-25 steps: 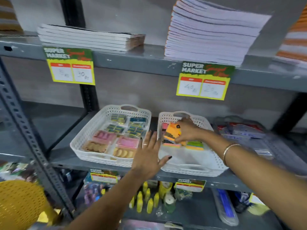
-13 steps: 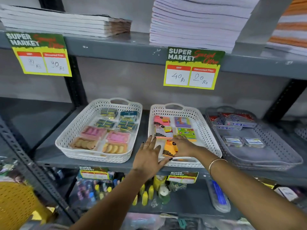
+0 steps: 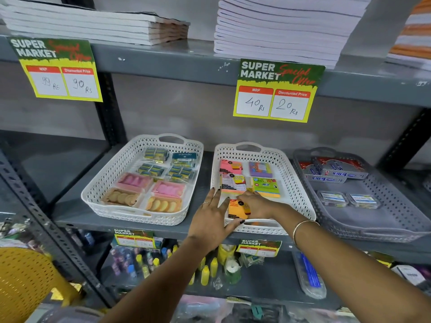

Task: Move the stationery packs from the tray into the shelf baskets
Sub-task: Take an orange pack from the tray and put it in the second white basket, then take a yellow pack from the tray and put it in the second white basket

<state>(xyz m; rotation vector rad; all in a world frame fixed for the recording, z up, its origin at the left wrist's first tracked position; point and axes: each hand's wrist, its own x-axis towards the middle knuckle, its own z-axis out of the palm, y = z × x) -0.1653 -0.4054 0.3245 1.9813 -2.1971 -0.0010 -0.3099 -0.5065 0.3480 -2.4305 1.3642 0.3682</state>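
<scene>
The middle white shelf basket [image 3: 300, 190] holds several sticky-note packs: a pink one [image 3: 229, 165], a purple one [image 3: 260, 169] and a green one [image 3: 264, 185]. An orange sticky-note pack [image 3: 236, 209] lies flat near the basket's front. My right hand [image 3: 257, 205] rests over its right side, fingers closed on it. My left hand [image 3: 213, 220] is open with fingers spread, lying on the basket's front left corner, thumb over the rim. A yellow perforated tray [image 3: 25, 280] shows at the lower left; its contents are hidden.
A left white basket [image 3: 102, 183] holds eraser packs. A grey basket [image 3: 396, 206] on the right holds staple boxes. Notebook stacks [image 3: 279, 26] sit on the shelf above, behind price cards [image 3: 275, 89]. Glue bottles [image 3: 205, 273] stand on the shelf below.
My right hand has carried the orange pack from the back of the middle basket to its front and laid it flat. My left hand stayed at the basket's front left corner.
</scene>
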